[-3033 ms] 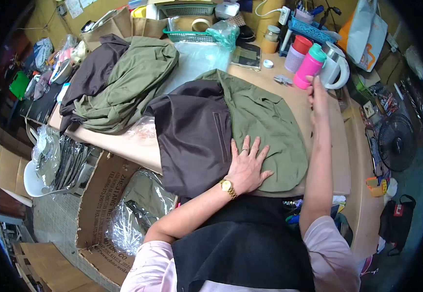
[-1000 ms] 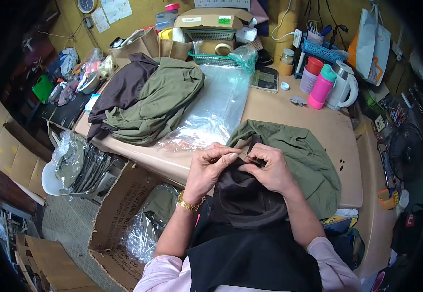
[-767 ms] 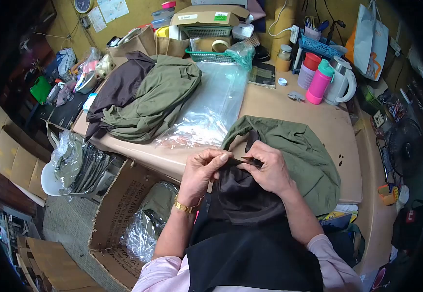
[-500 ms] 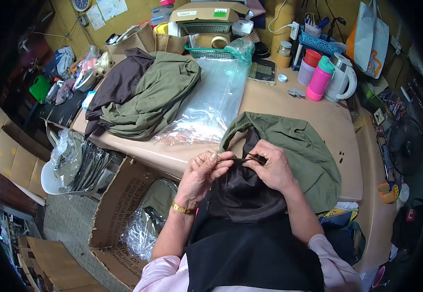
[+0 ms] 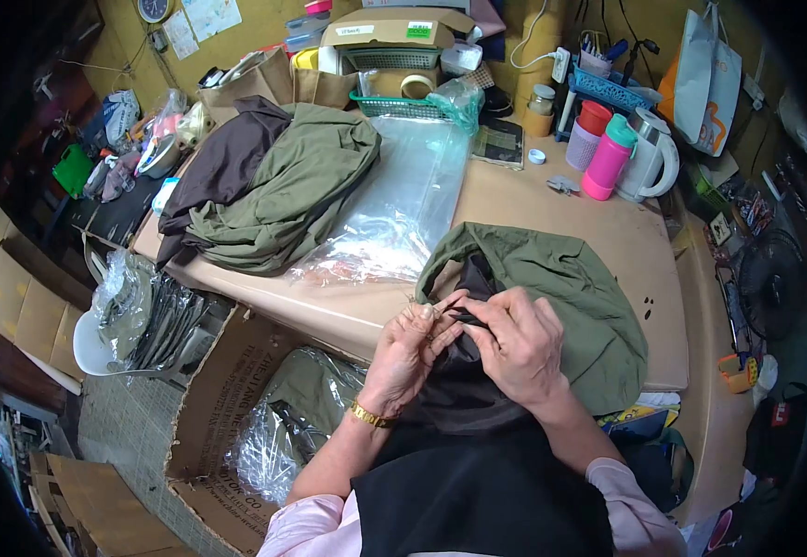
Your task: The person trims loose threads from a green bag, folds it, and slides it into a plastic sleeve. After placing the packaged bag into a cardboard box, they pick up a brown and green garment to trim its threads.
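Note:
An olive green fabric piece (image 5: 571,306) with a dark brown lining (image 5: 464,381) lies over the table's front edge and hangs down toward my lap. Thumb and fingers of my left hand (image 5: 407,351) pinch a dark edge of it. Close against them, the fingertips of my right hand (image 5: 520,345) pinch the same dark edge. Part of that edge is hidden behind the fingers. Farther left on the table is a heap of similar green and dark brown cloth (image 5: 278,190), beside a stack of clear plastic bags (image 5: 403,176).
Below the table's left side stands an open cardboard box (image 5: 208,408) with plastic-wrapped green items. A white tub (image 5: 97,348) holds more wrapped pieces. A pink bottle (image 5: 605,167), an electric kettle (image 5: 650,158) and a green basket (image 5: 394,104) stand along the back.
My hands have come closer together on the dark edge. The left has shifted right, and the right has turned its fingers down over the fabric.

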The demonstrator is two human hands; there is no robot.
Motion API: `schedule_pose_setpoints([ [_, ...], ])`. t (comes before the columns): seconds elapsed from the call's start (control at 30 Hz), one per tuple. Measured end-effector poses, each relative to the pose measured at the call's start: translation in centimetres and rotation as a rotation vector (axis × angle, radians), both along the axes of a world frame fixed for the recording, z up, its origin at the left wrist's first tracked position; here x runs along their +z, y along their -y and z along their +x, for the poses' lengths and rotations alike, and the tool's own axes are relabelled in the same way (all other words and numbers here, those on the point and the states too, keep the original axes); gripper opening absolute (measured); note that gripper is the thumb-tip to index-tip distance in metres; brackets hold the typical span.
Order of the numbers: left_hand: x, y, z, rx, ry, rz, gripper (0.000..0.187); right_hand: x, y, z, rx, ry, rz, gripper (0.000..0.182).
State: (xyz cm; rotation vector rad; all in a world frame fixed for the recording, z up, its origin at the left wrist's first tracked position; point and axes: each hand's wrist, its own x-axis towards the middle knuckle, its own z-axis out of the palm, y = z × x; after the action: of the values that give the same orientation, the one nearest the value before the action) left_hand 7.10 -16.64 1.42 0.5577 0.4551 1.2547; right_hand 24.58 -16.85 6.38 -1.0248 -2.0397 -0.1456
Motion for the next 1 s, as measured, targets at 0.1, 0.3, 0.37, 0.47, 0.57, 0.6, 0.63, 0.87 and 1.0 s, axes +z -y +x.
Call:
schedule_pose_setpoints([
  [0.1,-0.2,-0.1,0.7,0.019,-0.086,0.070,0.023,-0.5,-0.2,-0.2,-0.022,0.013,0.054,0.033],
  [0.3,-0.8,0.0,1.1,0.002,-0.156,0.147,0.022,-0.6,-0.2,-0.4,-0.032,0.005,0.076,0.027],
  [0.37,-0.5,0.6,1.5,0.013,-0.181,0.114,0.022,-0.9,-0.6,-0.2,-0.037,-0.003,0.076,0.026],
  [0.47,0.8,1.4,1.9,0.027,-0.185,0.113,0.021,-1.5,-1.7,0.3,-0.003,-0.141,0.099,0.025],
  [0.57,2.2,1.5,1.3,0.072,-0.188,0.149,0.021,-4.0,-3.5,2.6,0.412,-0.672,-0.770,0.029],
  [0.6,2.6,1.4,0.7,0.108,-0.212,0.148,0.022,-3.6,-3.8,2.4,0.466,-0.646,-0.867,0.024],
  [0.63,3.1,1.0,-0.5,0.190,-0.295,0.176,0.029,-5.1,-4.0,2.6,0.367,-0.647,-0.864,0.022],
  [0.87,-1.3,-1.7,-2.5,0.493,-0.959,0.505,0.076,-5.9,-5.4,2.3,0.179,-0.764,-0.805,0.018],
  [1.0,-1.7,-1.0,0.9,0.448,-1.283,0.658,0.048,-5.7,-9.4,3.9,-0.012,-1.020,-0.649,0.024],
])
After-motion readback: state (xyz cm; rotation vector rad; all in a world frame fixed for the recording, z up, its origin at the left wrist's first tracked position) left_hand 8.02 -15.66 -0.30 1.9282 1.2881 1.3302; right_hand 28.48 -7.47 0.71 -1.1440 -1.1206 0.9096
